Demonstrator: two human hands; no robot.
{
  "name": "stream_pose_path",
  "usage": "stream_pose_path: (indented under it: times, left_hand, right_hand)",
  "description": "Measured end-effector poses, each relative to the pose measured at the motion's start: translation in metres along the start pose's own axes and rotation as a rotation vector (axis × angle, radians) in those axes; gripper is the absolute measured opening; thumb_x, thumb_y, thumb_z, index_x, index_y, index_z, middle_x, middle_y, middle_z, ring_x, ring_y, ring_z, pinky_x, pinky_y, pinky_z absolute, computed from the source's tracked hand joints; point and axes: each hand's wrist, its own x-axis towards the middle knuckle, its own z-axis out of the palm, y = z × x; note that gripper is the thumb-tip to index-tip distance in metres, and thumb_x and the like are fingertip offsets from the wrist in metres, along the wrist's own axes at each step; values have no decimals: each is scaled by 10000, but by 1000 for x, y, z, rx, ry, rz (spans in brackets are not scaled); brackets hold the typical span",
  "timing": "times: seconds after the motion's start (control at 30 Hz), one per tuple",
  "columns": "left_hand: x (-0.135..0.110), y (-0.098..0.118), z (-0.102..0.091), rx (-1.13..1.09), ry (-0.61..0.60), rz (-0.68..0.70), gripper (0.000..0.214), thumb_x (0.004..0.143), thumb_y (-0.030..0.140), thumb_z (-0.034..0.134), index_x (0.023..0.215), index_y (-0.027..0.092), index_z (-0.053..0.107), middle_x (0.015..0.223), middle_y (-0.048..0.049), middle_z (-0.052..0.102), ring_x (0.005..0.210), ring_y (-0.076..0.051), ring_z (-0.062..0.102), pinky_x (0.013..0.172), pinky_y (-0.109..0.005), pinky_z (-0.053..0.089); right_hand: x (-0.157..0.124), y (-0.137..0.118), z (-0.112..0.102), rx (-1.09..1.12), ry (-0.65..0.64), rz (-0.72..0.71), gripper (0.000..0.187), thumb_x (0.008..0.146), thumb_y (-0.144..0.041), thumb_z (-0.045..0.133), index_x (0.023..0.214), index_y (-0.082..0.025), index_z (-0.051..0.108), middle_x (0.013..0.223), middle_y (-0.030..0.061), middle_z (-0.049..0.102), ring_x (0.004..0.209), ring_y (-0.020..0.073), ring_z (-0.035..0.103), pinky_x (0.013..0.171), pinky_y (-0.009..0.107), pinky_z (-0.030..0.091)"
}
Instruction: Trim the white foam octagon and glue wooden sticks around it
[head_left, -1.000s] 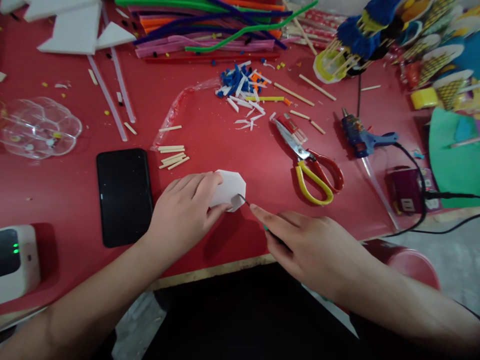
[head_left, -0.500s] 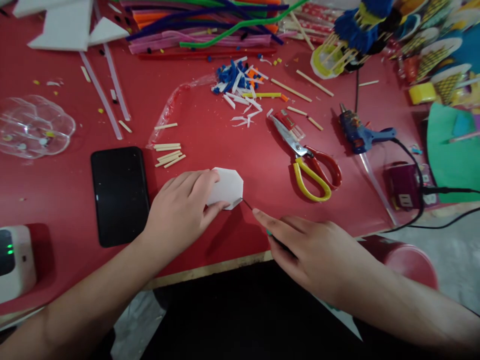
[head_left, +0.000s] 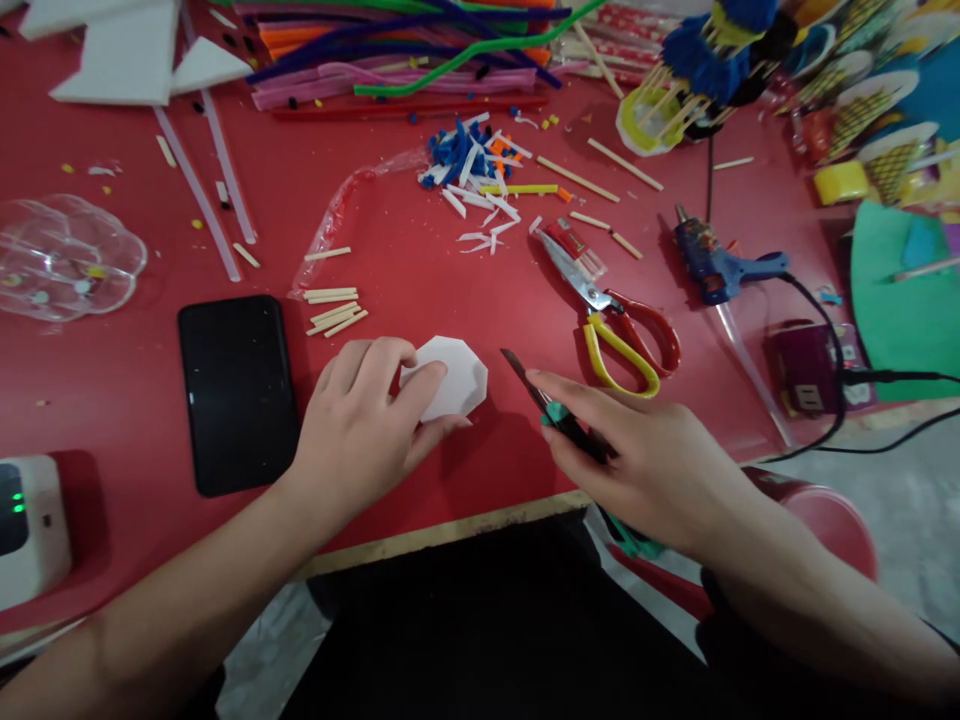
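Note:
A white many-sided foam piece [head_left: 450, 380] is gripped between the thumb and fingers of my left hand [head_left: 371, 405], above the red table near its front edge. My right hand [head_left: 630, 450] is closed around a craft knife [head_left: 559, 415] with a dark handle and green parts. Its thin blade points up and left, apart from the foam piece's right side. Just beyond my left hand lie several short wooden sticks [head_left: 334, 310]. Scissors [head_left: 607, 310] with one yellow and one red handle rest past my right hand.
A black phone [head_left: 238, 395] lies left of my left arm. Blue, orange and white scraps [head_left: 472, 165] are heaped farther back. A glue gun [head_left: 720, 260] with a cord stands at the right. Clear plastic tray [head_left: 71, 255] at the left; colourful pipe cleaners [head_left: 412, 50] along the back.
The knife blade has moved off the foam piece's lower right edge, up and to the right. My left fingers have shifted on the piece, which is turned slightly.

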Motion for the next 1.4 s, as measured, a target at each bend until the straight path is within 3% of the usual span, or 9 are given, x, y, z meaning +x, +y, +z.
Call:
stream_pose_path:
  times: [0.17, 0.3, 0.43, 0.53, 0.6, 0.7, 0.8, 1.17, 1.4]
  left_hand:
    - [0, 2, -2, -94, 72, 135, 276, 920, 411, 663, 1057, 175, 706, 1059, -125, 740, 957, -318, 679, 775, -463, 559]
    - [-4, 1, -6, -253, 211, 383, 50, 897, 293, 714, 874, 254, 694, 825, 10, 745, 778, -187, 686, 698, -355, 549]
    - [-7, 4, -13, -367, 279, 628, 109, 888, 295, 728, 791, 264, 689, 689, 30, 708, 628, -146, 634, 602, -319, 538]
    - [-4, 7, -11, -288, 116, 573, 128, 939, 142, 609, 915, 207, 716, 749, 4, 745, 660, -154, 662, 634, -309, 565]
    - [-1, 8, -5, -196, 108, 474, 195, 936, 67, 550, 977, 167, 712, 938, -50, 786, 856, -203, 723, 760, -344, 594]
    - [-1, 8, 4, -83, 79, 281, 230, 944, 136, 567, 1139, 126, 688, 1177, -131, 756, 1126, -295, 695, 959, -449, 573]
    - [-2, 6, 9, -43, 23, 176, 301, 962, 216, 560, 1230, 118, 656, 1268, -164, 721, 1233, -326, 651, 1064, -508, 520]
    - [-3, 7, 6, -60, 17, 177, 342, 939, 278, 604, 1225, 99, 658, 1202, -174, 720, 1102, -345, 680, 903, -490, 592]
    - [-3, 11, 8, -41, -54, 133, 368, 932, 309, 626, 1233, 102, 662, 1156, -175, 710, 1124, -344, 650, 965, -482, 572]
  right_hand:
    - [22, 5, 9, 103, 24, 8, 454, 961, -228, 511, 1409, -187, 575, 1227, 80, 755, 979, 202, 757, 803, 328, 622]
    - [33, 8, 13, 133, 63, -30, 462, 939, -213, 537, 1397, -190, 588, 1312, 82, 717, 1119, 218, 722, 903, 356, 608]
    - [38, 8, 19, 171, 51, -37, 463, 932, -210, 534, 1392, -200, 588, 1324, 71, 712, 1157, 215, 707, 944, 361, 593]
    - [37, 7, 22, 186, 14, -50, 470, 950, -224, 514, 1418, -204, 562, 1335, 82, 703, 1133, 222, 712, 922, 384, 601]
    - [36, 6, 24, 184, -3, -44, 465, 962, -228, 502, 1422, -194, 560, 1303, 95, 716, 1082, 228, 724, 881, 392, 610]
    - [33, 5, 24, 194, 5, -32, 469, 967, -217, 496, 1431, -183, 557, 1218, 111, 735, 995, 221, 729, 835, 381, 612]
    - [31, 4, 24, 210, 27, -33, 472, 978, -201, 475, 1443, -197, 548, 1184, 112, 713, 944, 194, 712, 810, 347, 602]
    - [26, 6, 27, 76, 53, -33, 455, 1018, -230, 426, 1453, -177, 552, 1034, 110, 707, 828, 199, 682, 764, 363, 586]
    - [27, 11, 27, 31, 28, -95, 452, 1019, -226, 460, 1460, -257, 554, 1025, 71, 731, 807, 188, 694, 694, 308, 554]
